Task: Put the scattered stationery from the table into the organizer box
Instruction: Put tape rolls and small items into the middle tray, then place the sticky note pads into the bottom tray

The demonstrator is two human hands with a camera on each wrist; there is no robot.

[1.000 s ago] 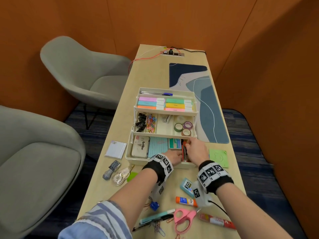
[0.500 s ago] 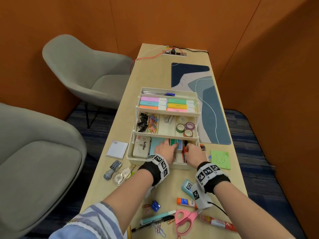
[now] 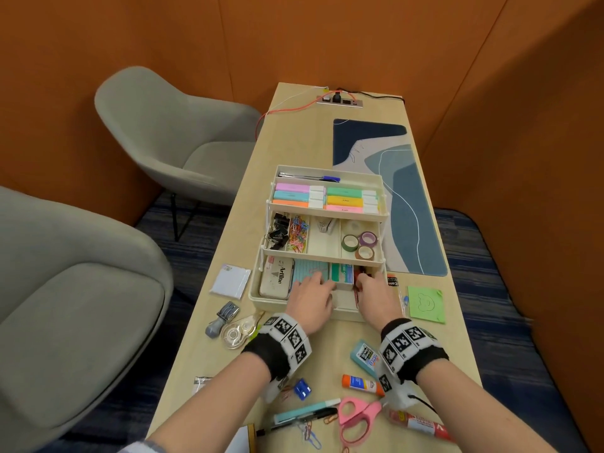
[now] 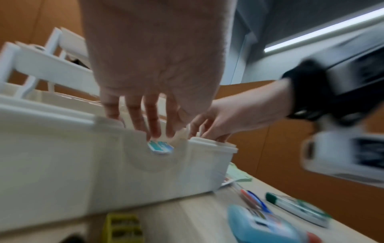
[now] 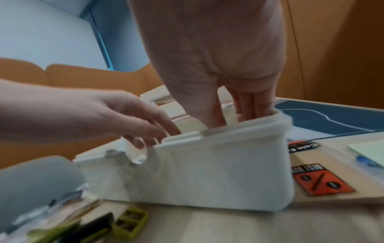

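The cream three-tier organizer box [image 3: 343, 307] stands open mid-table. Both my hands reach into its bottom tier. My left hand [image 3: 315, 282] lies with straight fingers on the lined card pad [image 3: 307, 268], its fingertips touching a small teal box [image 3: 341, 273]; the left wrist view shows that teal box [image 4: 160, 147] under the fingertips. My right hand [image 3: 366, 282] dips into the narrow right compartment beside red items [image 3: 357, 277]. In the right wrist view its fingers [image 5: 247, 108] point straight down behind the box wall [image 5: 218, 172], tips hidden.
Loose on the table: white notepad [image 3: 230, 281], stamp [image 3: 222, 318], tape dispenser [image 3: 240, 331], blue sharpener [image 3: 302, 389], glue stick [image 3: 361, 384], pink scissors [image 3: 354, 416], teal pen [image 3: 305, 408], red marker [image 3: 421, 423], green sticky note [image 3: 426, 304]. Grey chairs stand left.
My left hand has slid from the red items at the box's front right onto the card pad and teal box. My right hand has stayed in the right compartment.
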